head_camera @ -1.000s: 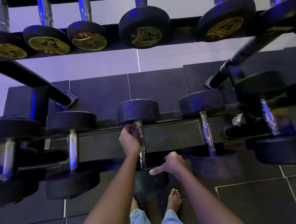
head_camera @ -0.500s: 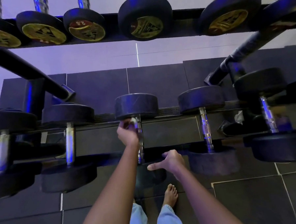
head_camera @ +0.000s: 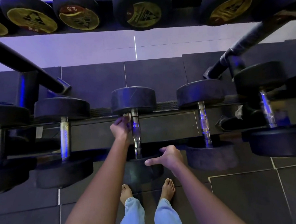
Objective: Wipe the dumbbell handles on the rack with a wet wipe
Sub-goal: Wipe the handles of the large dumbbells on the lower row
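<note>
The middle dumbbell on the lower rack tier has a chrome handle [head_camera: 135, 129] between two black heads. My left hand [head_camera: 120, 127] holds a small white wet wipe [head_camera: 127, 115] against the far end of that handle, just below the far head [head_camera: 133, 99]. My right hand [head_camera: 166, 158] rests on the near head [head_camera: 138, 170], thumb stretched left and fingers curled over its top edge.
Neighbouring dumbbells lie left [head_camera: 65, 138] and right [head_camera: 204, 126] on the same tier, and another at far right [head_camera: 267, 110]. An upper tier [head_camera: 143, 11] of smaller dumbbells overhangs. Slanted rack struts [head_camera: 26, 65] flank the sides. My bare feet stand on dark floor tiles [head_camera: 251, 192].
My left hand with the wipe has slid a little up the handle toward the far head. My right hand has stayed on the near head.
</note>
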